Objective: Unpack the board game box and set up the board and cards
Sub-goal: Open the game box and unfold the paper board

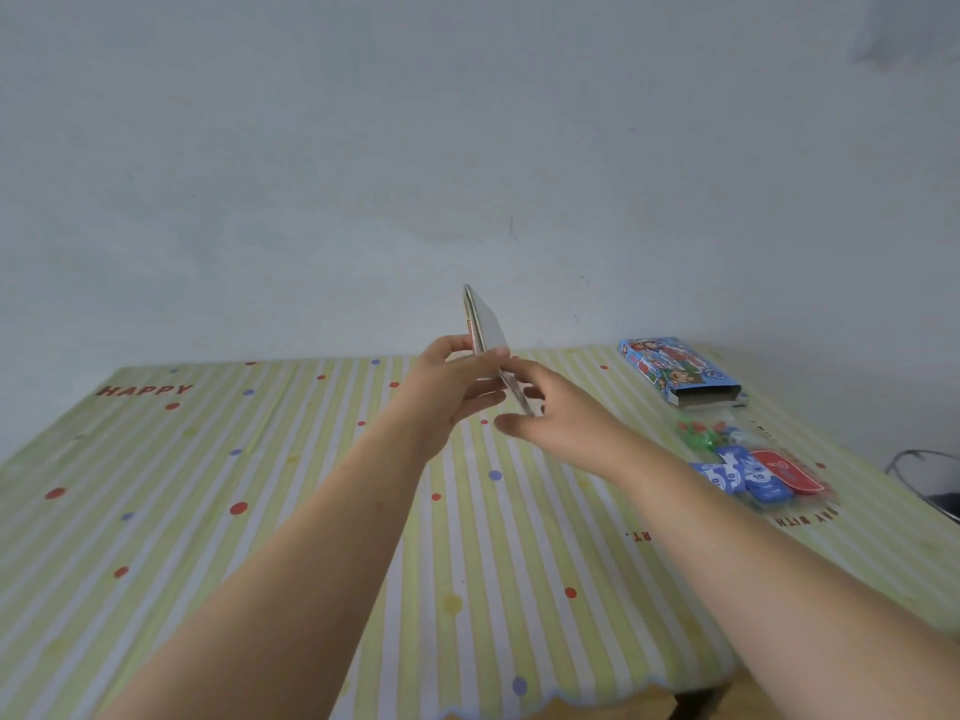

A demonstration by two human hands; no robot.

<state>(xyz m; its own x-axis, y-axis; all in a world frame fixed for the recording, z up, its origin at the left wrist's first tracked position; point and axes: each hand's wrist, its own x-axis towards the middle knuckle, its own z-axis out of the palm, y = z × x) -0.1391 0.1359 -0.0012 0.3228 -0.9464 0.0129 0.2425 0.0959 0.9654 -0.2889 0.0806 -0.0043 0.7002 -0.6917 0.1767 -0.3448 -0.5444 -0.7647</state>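
As hands point(457, 392) point(563, 426) hold the folded board point(488, 332) edge-on, its face is hidden.

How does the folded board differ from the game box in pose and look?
The folded board is held in the air, edge-on and tilted, between the left hand and right hand; the game box lies flat on the tablecloth. The folded board shows a plain pale face; the game box is blue with cartoon print, its near end open. Both look like cardboard.
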